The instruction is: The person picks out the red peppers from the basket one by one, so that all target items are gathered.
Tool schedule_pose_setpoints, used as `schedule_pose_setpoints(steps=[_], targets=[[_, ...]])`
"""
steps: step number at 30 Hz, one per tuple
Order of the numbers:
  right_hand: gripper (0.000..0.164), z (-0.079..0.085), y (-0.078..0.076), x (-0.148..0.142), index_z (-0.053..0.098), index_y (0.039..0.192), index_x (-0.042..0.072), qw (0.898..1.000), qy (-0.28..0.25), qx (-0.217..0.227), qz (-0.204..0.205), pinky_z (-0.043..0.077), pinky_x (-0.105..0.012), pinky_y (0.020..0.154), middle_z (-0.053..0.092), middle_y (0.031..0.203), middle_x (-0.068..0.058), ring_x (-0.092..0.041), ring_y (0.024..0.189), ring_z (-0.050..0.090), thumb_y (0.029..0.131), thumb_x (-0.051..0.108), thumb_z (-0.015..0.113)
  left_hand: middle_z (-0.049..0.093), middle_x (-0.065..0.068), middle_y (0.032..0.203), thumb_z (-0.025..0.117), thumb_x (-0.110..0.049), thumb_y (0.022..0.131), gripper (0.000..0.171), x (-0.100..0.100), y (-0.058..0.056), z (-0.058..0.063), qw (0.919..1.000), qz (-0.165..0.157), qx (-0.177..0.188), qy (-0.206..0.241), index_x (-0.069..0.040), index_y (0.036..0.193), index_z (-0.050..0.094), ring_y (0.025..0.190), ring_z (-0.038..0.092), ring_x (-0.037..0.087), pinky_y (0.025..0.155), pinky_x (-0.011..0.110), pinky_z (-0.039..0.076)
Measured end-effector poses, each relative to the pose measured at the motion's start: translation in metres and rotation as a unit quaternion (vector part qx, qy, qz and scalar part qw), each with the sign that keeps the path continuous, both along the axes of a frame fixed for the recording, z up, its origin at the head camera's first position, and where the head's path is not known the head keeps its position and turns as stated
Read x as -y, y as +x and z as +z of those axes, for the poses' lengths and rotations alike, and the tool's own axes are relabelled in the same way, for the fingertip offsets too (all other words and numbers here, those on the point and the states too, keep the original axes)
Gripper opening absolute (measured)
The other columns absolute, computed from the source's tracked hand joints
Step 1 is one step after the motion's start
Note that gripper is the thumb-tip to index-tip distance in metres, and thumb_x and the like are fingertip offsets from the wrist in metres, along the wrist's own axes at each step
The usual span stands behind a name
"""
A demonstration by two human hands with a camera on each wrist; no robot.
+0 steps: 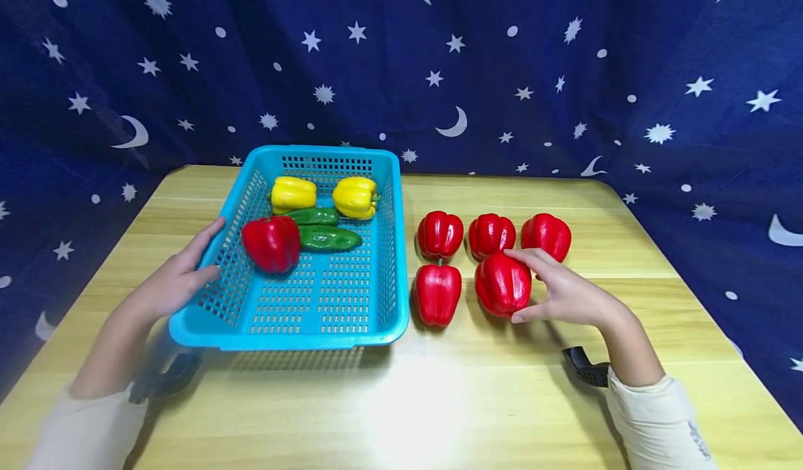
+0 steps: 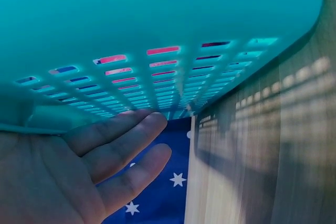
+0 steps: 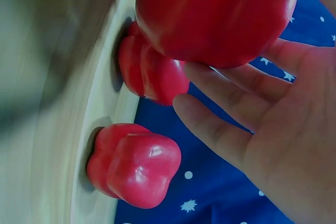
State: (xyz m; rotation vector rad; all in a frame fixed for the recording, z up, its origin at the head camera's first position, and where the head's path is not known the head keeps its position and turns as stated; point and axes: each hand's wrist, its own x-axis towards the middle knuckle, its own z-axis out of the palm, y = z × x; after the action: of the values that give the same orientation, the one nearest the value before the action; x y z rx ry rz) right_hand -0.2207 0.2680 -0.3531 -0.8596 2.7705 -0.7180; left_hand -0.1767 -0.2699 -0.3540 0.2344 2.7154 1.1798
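My right hand (image 1: 561, 292) holds a red bell pepper (image 1: 502, 284) between thumb and fingertips, among the other peppers right of the basket. In the right wrist view that pepper (image 3: 215, 14) fills the top, with two more red peppers (image 3: 139, 163) beyond it. At the left side of the blue plastic basket (image 1: 288, 341) is my left hand (image 1: 176, 278), thumb and fingertips right at the rim. The left wrist view has its loosely extended fingers (image 2: 126, 148) along the slotted outer wall. Inside the basket lie a red bell pepper (image 1: 272, 245), two yellow bell peppers (image 1: 293, 194) and two green peppers (image 1: 329, 238).
Near the held pepper, several red bell peppers stand on the wooden table (image 1: 489, 400): three in a back row (image 1: 440, 235) and one in front (image 1: 437, 294) close to the basket's right wall. A dark blue star-and-moon cloth (image 1: 401, 72) hangs behind the table's far edge.
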Motion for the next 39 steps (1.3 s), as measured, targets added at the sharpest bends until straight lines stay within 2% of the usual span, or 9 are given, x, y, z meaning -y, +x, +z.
schedule_pose_setpoints(steps=[4,11,14,23,29,39], targets=[[0.094,-0.001,0.0,0.001,0.037,0.136,0.004,1.0,0.0,0.008,0.002,0.041,-0.056,0.091,0.042,0.126,-0.015,-0.031,0.115,0.044,0.059,0.032,0.083,0.009,0.033,0.145,0.038,-0.006,0.09,0.074,0.0,0.0,0.0,1.0,0.0,-0.003,-0.003,-0.014,0.147,-0.008,0.114,0.039,0.051,0.085,0.059,0.043],[0.091,-0.005,-0.001,0.004,0.04,0.133,0.004,1.0,0.01,0.007,0.011,0.043,-0.054,0.09,0.044,0.124,-0.014,-0.029,0.114,0.044,0.057,0.027,0.085,0.002,0.03,0.148,0.039,-0.005,0.089,0.076,0.0,-0.001,0.0,1.0,0.001,-0.002,0.004,-0.014,0.147,-0.009,0.123,0.025,0.054,0.092,0.07,0.027],[0.091,-0.006,-0.001,0.006,0.04,0.133,0.004,1.0,0.02,0.012,0.009,0.043,-0.054,0.09,0.044,0.124,-0.014,-0.031,0.114,0.044,0.058,0.028,0.084,0.0,0.029,0.149,0.039,-0.004,0.089,0.076,0.0,-0.001,0.0,1.0,0.001,0.0,0.008,-0.015,0.147,-0.009,0.125,0.021,0.056,0.092,0.072,0.025],[0.091,-0.007,0.0,0.007,0.038,0.134,0.003,0.999,0.027,0.027,0.007,0.041,-0.056,0.091,0.042,0.126,-0.017,-0.034,0.116,0.042,0.061,0.032,0.083,0.002,0.03,0.148,0.038,-0.004,0.09,0.076,-0.001,-0.001,0.001,1.0,-0.002,0.002,0.005,-0.015,0.147,-0.01,0.123,0.024,0.056,0.091,0.071,0.027],[0.09,-0.006,0.001,0.009,0.038,0.134,0.006,0.999,0.032,0.027,0.002,0.042,-0.057,0.091,0.041,0.126,-0.017,-0.036,0.116,0.043,0.061,0.032,0.083,0.002,0.031,0.148,0.039,-0.004,0.09,0.076,0.0,-0.001,0.001,1.0,-0.002,0.006,0.008,-0.015,0.146,-0.011,0.123,0.025,0.056,0.092,0.07,0.028],[0.092,-0.008,0.003,0.011,0.033,0.136,0.004,0.999,0.028,0.03,-0.004,0.04,-0.058,0.091,0.037,0.126,-0.018,-0.037,0.117,0.041,0.061,0.024,0.083,0.002,0.031,0.148,0.038,-0.003,0.09,0.076,0.0,-0.002,0.0,0.9999,-0.005,0.008,0.014,-0.015,0.146,-0.012,0.123,0.025,0.057,0.091,0.07,0.028]])
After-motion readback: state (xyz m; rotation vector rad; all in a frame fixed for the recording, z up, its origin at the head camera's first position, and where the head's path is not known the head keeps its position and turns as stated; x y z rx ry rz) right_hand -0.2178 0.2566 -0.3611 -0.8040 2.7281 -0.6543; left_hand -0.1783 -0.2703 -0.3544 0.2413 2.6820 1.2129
